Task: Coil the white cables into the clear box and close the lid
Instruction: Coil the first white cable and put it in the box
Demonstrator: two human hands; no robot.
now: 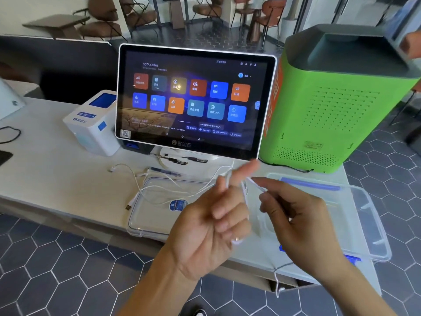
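Item: white cable (173, 190), partly coiled. A few turns are seen wound round the extended fingers of the left hand (211, 224), lower centre of the frame; the winding is judged to be in progress, not finished. The free length is trailed leftward across the desk (57, 169) and over a clear plastic piece, with a USB plug (128, 207) lying at the desk's front edge and small plugs near the centre left. Whether one cable or several are involved cannot be told.

Item: right hand (296, 215), lower right of centre. A strand is pinched between thumb and fingertips and is held taut toward the left hand.

Item: clear box (369, 224), right of the frame, blue latches visible, open. No cable is seen lying inside it, though part of the interior is hidden by the hands.

Item: clear lid (145, 215), as judged, flat on the desk at centre, bearing a blue label (178, 205); not fitted.

Item: further white strand (276, 283), hung over the desk's front edge at lower right.

Outstanding: completion of the coil, placement in the box, closing of the lid.
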